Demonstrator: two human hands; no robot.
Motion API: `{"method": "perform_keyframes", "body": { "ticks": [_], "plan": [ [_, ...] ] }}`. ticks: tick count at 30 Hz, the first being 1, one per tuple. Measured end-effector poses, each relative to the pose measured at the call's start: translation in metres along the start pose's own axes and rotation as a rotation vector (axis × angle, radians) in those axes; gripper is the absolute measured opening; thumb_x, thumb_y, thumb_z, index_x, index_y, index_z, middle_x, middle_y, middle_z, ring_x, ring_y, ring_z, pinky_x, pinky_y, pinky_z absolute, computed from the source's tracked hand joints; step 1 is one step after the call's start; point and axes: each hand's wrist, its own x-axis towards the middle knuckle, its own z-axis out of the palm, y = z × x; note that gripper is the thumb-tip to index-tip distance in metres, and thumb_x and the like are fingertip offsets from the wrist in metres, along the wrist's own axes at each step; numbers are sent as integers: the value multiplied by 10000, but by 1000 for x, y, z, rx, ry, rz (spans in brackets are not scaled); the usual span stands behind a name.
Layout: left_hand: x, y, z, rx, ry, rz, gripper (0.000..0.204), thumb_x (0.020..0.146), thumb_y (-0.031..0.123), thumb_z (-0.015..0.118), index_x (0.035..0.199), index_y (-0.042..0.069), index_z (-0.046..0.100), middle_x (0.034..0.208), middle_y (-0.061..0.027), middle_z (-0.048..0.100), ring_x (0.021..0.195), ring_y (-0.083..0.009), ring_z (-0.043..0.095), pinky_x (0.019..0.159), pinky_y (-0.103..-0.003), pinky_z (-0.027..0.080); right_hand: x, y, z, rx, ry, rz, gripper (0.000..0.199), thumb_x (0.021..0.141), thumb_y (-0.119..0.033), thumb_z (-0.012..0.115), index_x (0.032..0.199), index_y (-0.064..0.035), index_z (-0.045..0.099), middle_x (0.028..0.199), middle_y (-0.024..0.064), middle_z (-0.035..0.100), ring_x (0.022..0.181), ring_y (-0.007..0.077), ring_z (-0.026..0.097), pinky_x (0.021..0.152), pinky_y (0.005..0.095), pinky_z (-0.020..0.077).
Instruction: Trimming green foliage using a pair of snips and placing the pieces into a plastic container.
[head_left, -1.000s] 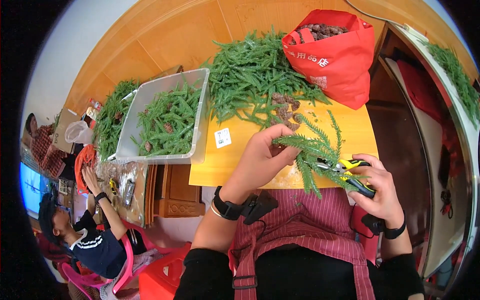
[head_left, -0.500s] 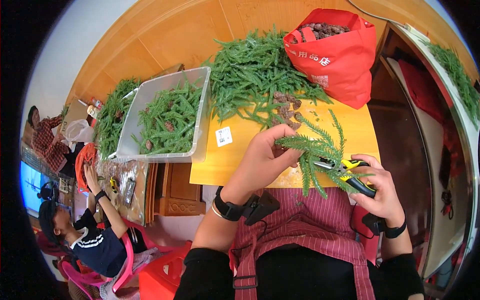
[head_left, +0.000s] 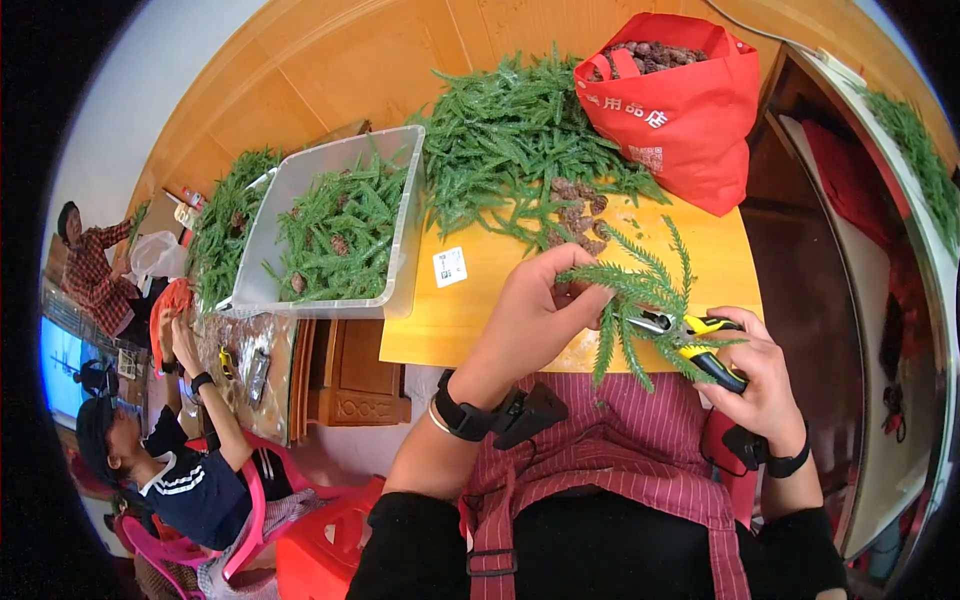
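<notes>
Over the near edge of the yellow table, my left hand is closed on a green artificial pine sprig, pinching it between thumb and fingers. My right hand wraps round a pair of pliers with yellow and black handles. The metal jaws of the pliers lie among the sprig's lower branches; whether they grip a stem cannot be made out. Beyond my hands, several brown pine cones rest on the table beside a large heap of green sprigs.
A red bag full of pine cones stands at the table's back right. To the left is a clear plastic bin of sprigs and cones. A white label lies on the yellow table. A co-worker sits at the left, another person farther back.
My hands, the sprig and the pliers hold nearly the same place. At the left, the seated co-worker's hands have come closer together, and the person behind has shifted.
</notes>
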Motion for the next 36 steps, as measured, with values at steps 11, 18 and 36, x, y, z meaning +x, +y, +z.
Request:
{"method": "perform_keyframes", "body": {
  "ticks": [11, 18, 36],
  "plan": [
    [-2, -1, 0, -39, 6, -26, 88, 836, 12, 584, 910, 7, 536, 814, -8, 581, 689, -59, 545, 638, -201, 455, -4, 4, 5, 48, -6, 54, 159, 618, -66, 685, 694, -20, 553, 742, 110, 615, 973, 358, 563, 830, 417, 435],
    [0, -6, 2, -72, 41, -28, 89, 839, 18, 585, 915, 10, 539, 752, 2, 583, 659, -61, 557, 625, -198, 458, 1, -4, 6, -12, 47, 43, 157, 632, -67, 684, 700, -17, 553, 745, 109, 612, 964, 363, 576, 851, 427, 426],
    [-1, -20, -7, -37, 61, 186, 122, 830, -47, 569, 940, 5, 563, 897, -16, 570, 796, -90, 561, 696, -226, 471, 2, -14, -5, -262, 63, -69, 225, 626, -111, 700, 787, -18, 573, 859, 101, 625, 970, 346, 560, 812, 427, 433]
  ]
}}
